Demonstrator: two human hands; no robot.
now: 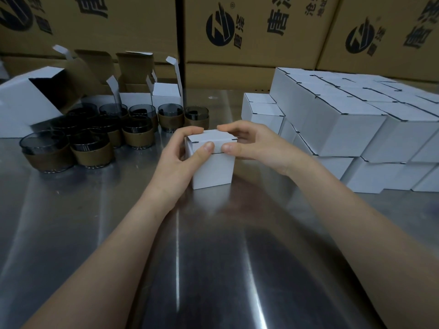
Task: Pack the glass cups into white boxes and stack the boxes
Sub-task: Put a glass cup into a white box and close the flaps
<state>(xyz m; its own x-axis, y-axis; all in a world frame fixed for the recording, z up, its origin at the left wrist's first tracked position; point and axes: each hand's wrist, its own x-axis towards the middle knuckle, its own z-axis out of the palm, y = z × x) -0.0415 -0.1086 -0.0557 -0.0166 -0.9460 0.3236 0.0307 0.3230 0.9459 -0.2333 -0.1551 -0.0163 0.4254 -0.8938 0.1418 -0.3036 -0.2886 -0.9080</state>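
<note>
Head view: hands (pixel 213 148) hold plain white box (pixel 213 169); cartons (pixel 249 29) show logos.

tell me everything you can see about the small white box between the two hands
The box is a small white cardboard cube standing upright on the steel table, in front of the cups and left of the stacked boxes. Its lid is folded down, with dark slits at the flap edges and a thin seam along the front. The left hand grips its left side, thumb on the front top edge; the right hand holds the right top, thumb beside it. Its contents are hidden.
</note>
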